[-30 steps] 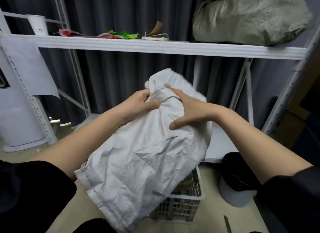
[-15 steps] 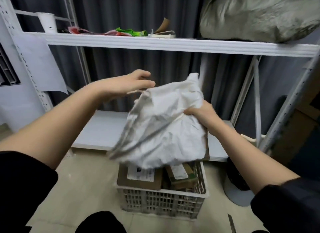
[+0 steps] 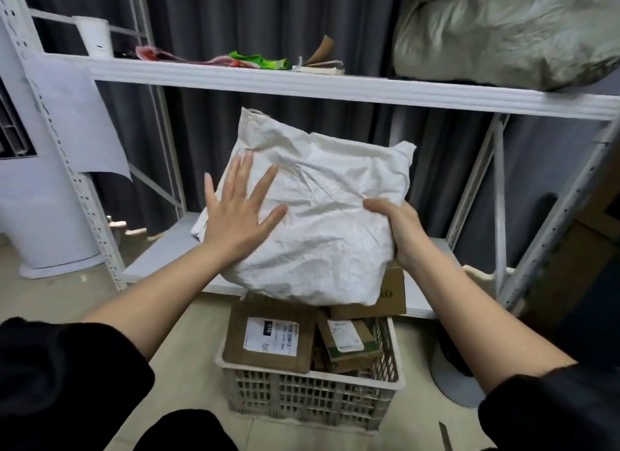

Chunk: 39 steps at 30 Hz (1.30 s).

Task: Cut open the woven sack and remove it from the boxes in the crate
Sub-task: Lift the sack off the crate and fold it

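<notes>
Lower centre of frame: white lattice crate (image 3: 312,398) on the floor, cardboard boxes (image 3: 268,341) now fully exposed inside, shipping labels readable as labels only. A second ago the woven sack (image 3: 318,222) draped over the crate and hid them; half a second ago it was already lifted and bunched.

Mid frame: sack held above the crate, crumpled into a rough bundle, clear of the lower boxes. It overlaps one taller box (image 3: 392,293) at lower right; contact there cannot be judged from this angle. Right hand (image 3: 399,229) is clamped on the bundle's right edge, thumb on top. Left hand (image 3: 240,212), which was reaching in open air half a second ago, now lies flat on the sack's left face, fingers spread, pressing rather than gripping.

Judgement: removal essentially done; sack is being compacted for setting aside.

Upper frame: white shelf (image 3: 335,86) with a grey bag (image 3: 510,31) on it, dark curtain behind.
</notes>
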Available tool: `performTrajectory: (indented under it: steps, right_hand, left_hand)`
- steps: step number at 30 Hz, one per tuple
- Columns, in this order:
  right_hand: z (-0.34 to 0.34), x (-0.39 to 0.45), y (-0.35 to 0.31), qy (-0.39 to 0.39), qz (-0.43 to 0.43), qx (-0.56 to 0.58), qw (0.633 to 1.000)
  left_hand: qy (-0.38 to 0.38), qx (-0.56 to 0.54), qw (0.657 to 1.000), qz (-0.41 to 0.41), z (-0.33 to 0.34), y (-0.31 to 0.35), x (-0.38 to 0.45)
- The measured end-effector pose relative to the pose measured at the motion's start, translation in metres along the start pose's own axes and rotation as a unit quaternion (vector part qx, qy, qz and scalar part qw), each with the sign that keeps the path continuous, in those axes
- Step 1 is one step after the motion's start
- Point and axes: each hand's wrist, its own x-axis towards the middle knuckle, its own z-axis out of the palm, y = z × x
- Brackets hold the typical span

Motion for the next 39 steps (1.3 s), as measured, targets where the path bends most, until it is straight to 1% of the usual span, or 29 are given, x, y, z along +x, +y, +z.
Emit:
performTrajectory:
  steps: [2, 3, 4, 5, 6, 7, 9, 10, 11, 12, 14, 17, 18, 20, 23, 24, 25, 26, 27, 28, 29, 31, 33, 34, 35, 36, 38, 39]
  right_hand:
    - [0.006, 0.005, 0.006, -0.033, 0.032, 0.038, 0.998]
    - [0.009, 0.007, 0.01, -0.05, 0.054, 0.059, 0.996]
    - [0.013, 0.009, 0.013, -0.07, 0.077, 0.08, 0.991]
    - [0.018, 0.011, 0.018, -0.089, 0.098, 0.096, 0.987]
    - [0.024, 0.014, 0.023, -0.105, 0.112, 0.109, 0.982]
    - [0.031, 0.019, 0.03, -0.116, 0.123, 0.118, 0.979]
    - [0.046, 0.028, 0.043, -0.133, 0.137, 0.135, 0.972]
    - [0.056, 0.033, 0.049, -0.146, 0.144, 0.144, 0.968]
    - [0.067, 0.037, 0.054, -0.157, 0.153, 0.151, 0.964]
    - [0.079, 0.042, 0.06, -0.17, 0.16, 0.161, 0.959]
    - [0.101, 0.052, 0.073, -0.188, 0.171, 0.171, 0.952]
    - [0.142, 0.07, 0.098, -0.205, 0.198, 0.145, 0.948]
    - [0.156, 0.076, 0.108, -0.203, 0.203, 0.132, 0.949]
    - [0.181, 0.089, 0.127, -0.208, 0.208, 0.097, 0.951]
    - [0.212, 0.108, 0.16, -0.252, 0.25, 0.05, 0.933]
    - [0.221, 0.113, 0.17, -0.266, 0.267, 0.027, 0.926]
    - [0.231, 0.118, 0.182, -0.273, 0.28, 0.003, 0.92]
    - [0.242, 0.122, 0.194, -0.28, 0.285, -0.022, 0.916]
    - [0.255, 0.127, 0.207, -0.286, 0.282, -0.05, 0.914]
    - [0.269, 0.13, 0.221, -0.29, 0.275, -0.076, 0.913]
    - [0.28, 0.134, 0.234, -0.291, 0.261, -0.102, 0.915]
    - [0.307, 0.137, 0.265, -0.281, 0.231, -0.155, 0.918]
    - [0.33, 0.132, 0.292, -0.271, 0.186, -0.214, 0.92]
    - [0.341, 0.127, 0.302, -0.28, 0.15, -0.248, 0.915]
    - [0.351, 0.122, 0.314, -0.299, 0.104, -0.292, 0.903]
    - [0.36, 0.115, 0.326, -0.319, 0.053, -0.349, 0.879]
    - [0.371, 0.102, 0.356, -0.364, -0.023, -0.454, 0.813]
    - [0.373, 0.096, 0.371, -0.384, -0.036, -0.488, 0.783]
  left_hand:
    - [-0.019, -0.073, 0.997, -0.011, 0.007, -0.006, 0.0]
    - [-0.047, -0.154, 0.987, -0.012, 0.011, -0.012, -0.001]
    - [-0.084, -0.27, 0.959, -0.018, 0.011, -0.018, -0.002]
    - [-0.116, -0.386, 0.914, -0.039, 0.012, -0.026, -0.003]
    - [-0.122, -0.464, 0.875, -0.068, 0.015, -0.034, -0.006]
    - [-0.097, -0.491, 0.86, -0.103, 0.015, -0.042, -0.009]
    - [-0.032, -0.483, 0.853, -0.197, 0.018, -0.058, -0.014]
    - [-0.035, -0.487, 0.837, -0.248, 0.022, -0.072, -0.016]
    - [-0.07, -0.51, 0.806, -0.29, 0.026, -0.086, -0.019]
    - [-0.122, -0.543, 0.768, -0.315, 0.03, -0.101, -0.023]
    - [-0.204, -0.606, 0.693, -0.334, 0.036, -0.131, -0.039]
    - [-0.252, -0.669, 0.602, -0.357, 0.049, -0.168, -0.069]
    - [-0.257, -0.673, 0.585, -0.373, 0.057, -0.179, -0.079]
    - [-0.255, -0.662, 0.576, -0.407, 0.078, -0.202, -0.097]
    - [-0.267, -0.656, 0.54, -0.455, 0.098, -0.234, -0.121]
    - [-0.269, -0.654, 0.538, -0.458, 0.102, -0.244, -0.129]
    - [-0.265, -0.644, 0.546, -0.465, 0.107, -0.254, -0.138]
    - [-0.253, -0.629, 0.562, -0.474, 0.112, -0.264, -0.145]
    - [-0.23, -0.613, 0.575, -0.491, 0.12, -0.277, -0.153]
    - [-0.203, -0.605, 0.58, -0.506, 0.129, -0.289, -0.162]
    - [-0.182, -0.599, 0.579, -0.523, 0.136, -0.298, -0.17]
    - [-0.15, -0.593, 0.565, -0.554, 0.159, -0.313, -0.19]
    - [-0.121, -0.588, 0.539, -0.591, 0.184, -0.323, -0.211]
    - [-0.103, -0.587, 0.524, -0.609, 0.196, -0.326, -0.22]
    - [-0.084, -0.584, 0.506, -0.629, 0.211, -0.326, -0.23]
    - [-0.067, -0.574, 0.495, -0.649, 0.226, -0.325, -0.238]
    - [-0.037, -0.557, 0.48, -0.677, 0.261, -0.321, -0.252]
    - [-0.028, -0.551, 0.474, -0.686, 0.276, -0.316, -0.256]
